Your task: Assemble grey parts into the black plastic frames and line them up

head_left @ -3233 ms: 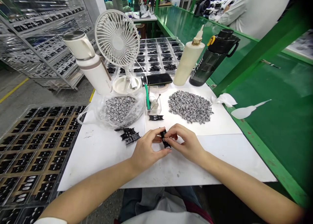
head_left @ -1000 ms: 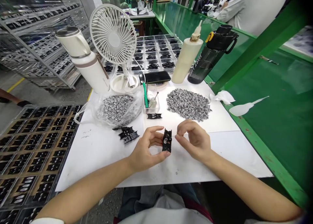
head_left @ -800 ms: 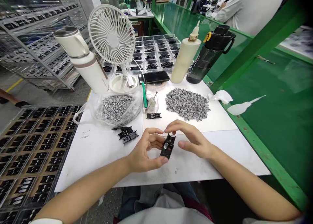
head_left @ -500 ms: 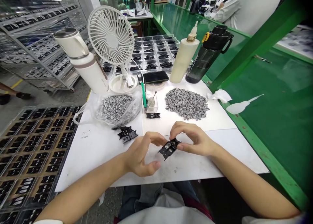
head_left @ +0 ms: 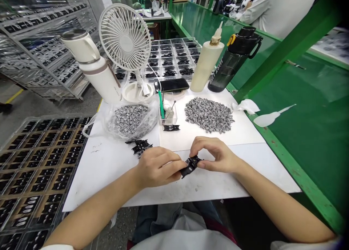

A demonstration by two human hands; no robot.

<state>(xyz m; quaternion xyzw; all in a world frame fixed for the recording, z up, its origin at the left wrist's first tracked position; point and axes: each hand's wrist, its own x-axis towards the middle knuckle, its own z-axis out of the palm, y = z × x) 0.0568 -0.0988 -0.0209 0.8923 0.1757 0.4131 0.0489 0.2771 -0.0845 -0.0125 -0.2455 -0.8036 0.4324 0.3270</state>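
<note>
Near the centre of the frame, we held a black part (head_left: 190, 166) tilted just above the white table (head_left: 234, 184), our right hand (head_left: 212, 156) pinching its upper end between thumb and fingers, presumably for steadiness. Our left hand (head_left: 161, 167) had its curled fingertips against the part's left side; with that thumb hidden, we couldn't tell whether it gripped or only pressed. The grey pile (head_left: 209, 114), right of centre, lay spread out, perhaps for easy picking.
</note>
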